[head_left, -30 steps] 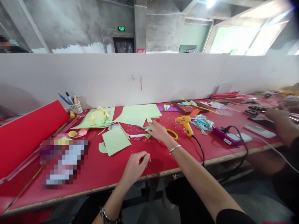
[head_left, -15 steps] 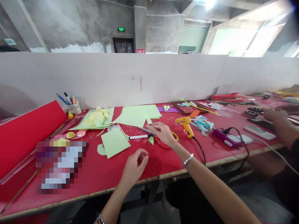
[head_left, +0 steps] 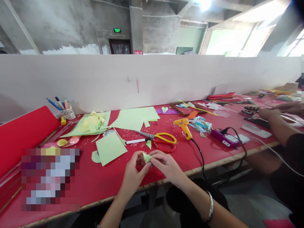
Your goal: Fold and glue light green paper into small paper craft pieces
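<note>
Head view: both hands meet over the near edge of the red table (head_left: 95,183), sharing 1 small green paper piece (head_left: 147,157). The left hand (head_left: 135,171) pinches it from the left between thumb and fingers; the right hand (head_left: 166,166), with a silvery bangle (head_left: 211,204) on its forearm, holds it from the right in a narrow pinch. The piece looks folded to a point, though it is too small and partly covered to be sure. Beyond the hands lie scissors (head_left: 152,136) with 1 yellow and 1 red handle loop, blades toward the left. A white marker (head_left: 136,141) with a dark cap lies just beside them, and a green scrap (head_left: 148,144) is near that cap. A pale green sheet (head_left: 111,148) lies farther left. A yellow glue gun (head_left: 184,126) lies right of the scissors, its black cord (head_left: 200,155) trailing over the table edge. Farther right, past a purple power strip (head_left: 224,138), is another person's hand (head_left: 269,115)
</note>
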{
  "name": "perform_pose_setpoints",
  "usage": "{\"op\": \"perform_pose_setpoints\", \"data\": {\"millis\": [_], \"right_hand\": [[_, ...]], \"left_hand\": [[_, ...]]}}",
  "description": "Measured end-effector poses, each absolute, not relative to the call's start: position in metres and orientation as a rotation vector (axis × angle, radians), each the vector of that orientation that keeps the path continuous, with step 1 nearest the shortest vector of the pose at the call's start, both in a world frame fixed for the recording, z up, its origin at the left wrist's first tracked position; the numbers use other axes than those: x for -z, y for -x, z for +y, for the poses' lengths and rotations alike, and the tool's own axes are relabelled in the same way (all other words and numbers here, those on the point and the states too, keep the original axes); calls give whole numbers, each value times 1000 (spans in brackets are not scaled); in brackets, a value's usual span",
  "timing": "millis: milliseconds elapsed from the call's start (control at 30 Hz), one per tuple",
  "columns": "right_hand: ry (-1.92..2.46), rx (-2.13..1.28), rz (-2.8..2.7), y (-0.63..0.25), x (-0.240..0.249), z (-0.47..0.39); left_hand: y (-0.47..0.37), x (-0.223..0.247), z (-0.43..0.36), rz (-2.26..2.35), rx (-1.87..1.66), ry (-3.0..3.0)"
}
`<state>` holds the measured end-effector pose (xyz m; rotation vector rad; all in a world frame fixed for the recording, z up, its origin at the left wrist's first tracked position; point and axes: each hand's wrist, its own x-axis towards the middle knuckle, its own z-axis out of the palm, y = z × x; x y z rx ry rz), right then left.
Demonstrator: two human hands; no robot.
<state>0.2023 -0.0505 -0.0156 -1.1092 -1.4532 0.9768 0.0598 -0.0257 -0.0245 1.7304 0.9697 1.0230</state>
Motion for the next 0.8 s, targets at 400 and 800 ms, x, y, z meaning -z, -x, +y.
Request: {"op": "perform_pose_setpoints", "data": {"millis": [400,800], "right_hand": [[1076,-1168,-1330,-203,13,-47],[1040,-1183,-1279,-202,22,-42]], "left_hand": [[-48,17,-22,1092,-1150,-2057],[-46,12,-27,1090,-912,-1987]]}}
